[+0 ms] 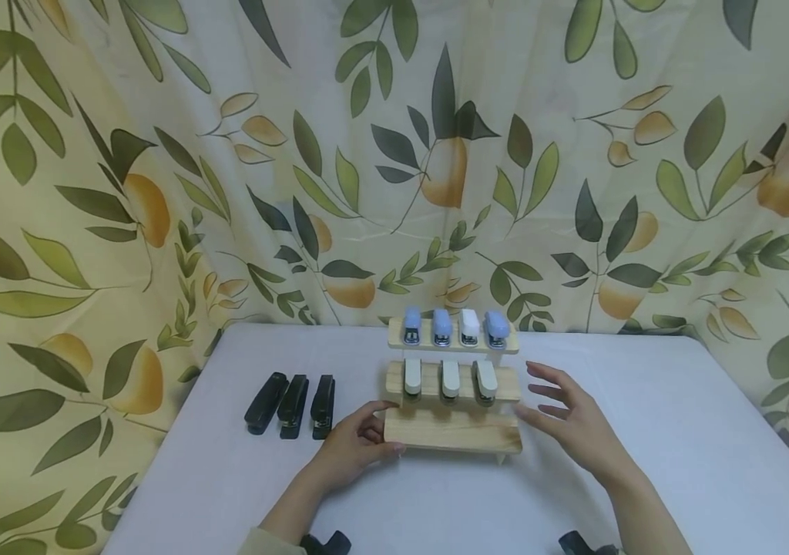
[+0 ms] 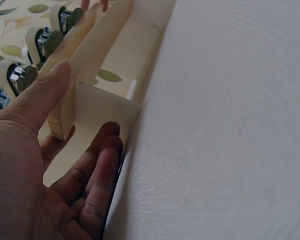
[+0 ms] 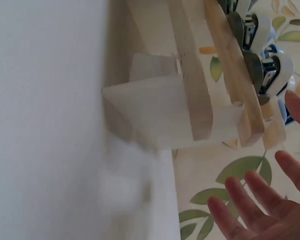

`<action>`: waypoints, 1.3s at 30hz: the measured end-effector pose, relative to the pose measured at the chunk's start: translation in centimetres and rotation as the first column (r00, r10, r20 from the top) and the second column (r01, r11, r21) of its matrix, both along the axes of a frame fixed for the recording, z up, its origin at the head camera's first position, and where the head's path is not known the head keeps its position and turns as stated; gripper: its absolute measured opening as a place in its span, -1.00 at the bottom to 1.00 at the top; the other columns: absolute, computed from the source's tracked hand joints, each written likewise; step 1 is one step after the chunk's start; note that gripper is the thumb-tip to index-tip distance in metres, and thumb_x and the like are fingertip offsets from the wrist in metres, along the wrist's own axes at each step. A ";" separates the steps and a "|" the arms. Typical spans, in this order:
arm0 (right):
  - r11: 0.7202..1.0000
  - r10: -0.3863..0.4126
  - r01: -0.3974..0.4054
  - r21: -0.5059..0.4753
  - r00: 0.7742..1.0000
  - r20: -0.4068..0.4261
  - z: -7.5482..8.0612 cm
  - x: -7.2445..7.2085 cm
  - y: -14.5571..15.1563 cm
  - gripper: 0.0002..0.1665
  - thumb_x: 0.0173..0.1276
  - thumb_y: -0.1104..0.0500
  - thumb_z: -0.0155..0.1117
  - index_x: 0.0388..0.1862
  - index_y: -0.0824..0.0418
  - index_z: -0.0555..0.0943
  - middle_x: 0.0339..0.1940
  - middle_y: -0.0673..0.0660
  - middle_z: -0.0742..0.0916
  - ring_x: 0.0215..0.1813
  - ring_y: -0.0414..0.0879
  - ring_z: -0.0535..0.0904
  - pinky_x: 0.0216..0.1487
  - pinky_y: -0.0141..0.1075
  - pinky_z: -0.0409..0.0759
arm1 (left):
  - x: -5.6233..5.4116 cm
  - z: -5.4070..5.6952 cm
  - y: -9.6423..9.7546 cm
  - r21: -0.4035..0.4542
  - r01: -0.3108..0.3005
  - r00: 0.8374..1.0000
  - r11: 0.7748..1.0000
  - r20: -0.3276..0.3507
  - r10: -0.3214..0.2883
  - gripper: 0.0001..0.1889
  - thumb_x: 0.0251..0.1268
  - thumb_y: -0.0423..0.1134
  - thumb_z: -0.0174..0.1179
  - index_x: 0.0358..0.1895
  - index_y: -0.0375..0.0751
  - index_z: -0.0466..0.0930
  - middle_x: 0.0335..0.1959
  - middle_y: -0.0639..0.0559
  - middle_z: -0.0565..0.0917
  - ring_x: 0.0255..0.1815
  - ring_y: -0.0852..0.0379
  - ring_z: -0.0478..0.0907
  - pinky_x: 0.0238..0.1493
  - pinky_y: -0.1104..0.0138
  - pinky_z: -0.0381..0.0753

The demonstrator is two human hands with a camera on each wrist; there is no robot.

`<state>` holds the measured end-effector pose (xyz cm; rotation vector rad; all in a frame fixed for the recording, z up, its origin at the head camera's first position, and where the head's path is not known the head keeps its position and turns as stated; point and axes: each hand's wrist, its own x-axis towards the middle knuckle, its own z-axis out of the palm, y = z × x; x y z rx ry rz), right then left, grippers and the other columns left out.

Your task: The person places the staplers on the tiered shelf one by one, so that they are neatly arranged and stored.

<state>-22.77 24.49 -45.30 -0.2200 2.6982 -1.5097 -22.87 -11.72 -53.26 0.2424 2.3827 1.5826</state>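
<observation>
A three-tier wooden stand [image 1: 453, 432] sits on the table. My left hand [image 1: 360, 443] grips the left end of its lowest board, the thumb along the front edge and the index finger behind in the left wrist view. At the stand's right side my right hand [image 1: 578, 420] has its fingers spread, apart from the boards in the right wrist view. Three whitish staplers [image 1: 450, 378] stand on the middle board. The top board bears several small staplers, blue ones [image 1: 442, 324] and a white one [image 1: 468, 322]. The lowest board [image 2: 102, 40] bears nothing.
Three black staplers [image 1: 293, 405] lie side by side on the white-covered table [image 1: 207, 478], left of the stand. A leaf-and-fruit patterned curtain [image 1: 394, 193] hangs behind the table and along its sides. Dark wrist straps [image 1: 328, 543] show at the bottom.
</observation>
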 end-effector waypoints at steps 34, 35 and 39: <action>0.982 0.171 -0.158 -0.101 0.975 0.141 -3.8 -0.1 2.1 -0.10 0.27 0.08 0.56 0.52 0.11 0.34 0.46 0.29 0.51 0.40 0.26 0.54 0.29 -0.11 0.61 | -0.3 -0.4 -0.3 0.027 0.024 1.000 0.999 -0.015 -0.023 -0.31 0.15 0.08 0.53 0.38 0.25 0.48 -0.15 0.09 0.66 -0.11 0.11 0.58 -0.09 0.38 0.57; 0.981 0.176 -0.163 -0.101 0.974 0.140 -3.9 -0.1 2.0 -0.11 0.26 0.08 0.57 0.50 0.11 0.35 0.45 0.29 0.52 0.39 0.26 0.54 0.29 -0.08 0.61 | -0.3 -0.4 -0.3 0.029 0.024 1.000 0.999 -0.015 -0.024 -0.31 0.15 0.08 0.53 0.37 0.25 0.48 -0.16 0.09 0.66 -0.11 0.11 0.58 -0.10 0.38 0.57; 0.980 0.190 -0.180 -0.082 0.974 0.124 -4.6 -0.1 1.5 -0.16 0.22 0.08 0.60 0.42 0.12 0.42 0.42 0.26 0.56 0.37 0.25 0.54 0.31 0.03 0.58 | -0.2 -0.3 -0.3 0.043 0.028 0.999 0.999 -0.021 -0.027 -0.31 0.15 0.05 0.54 0.37 0.26 0.49 -0.17 0.08 0.67 -0.12 0.10 0.58 -0.10 0.37 0.56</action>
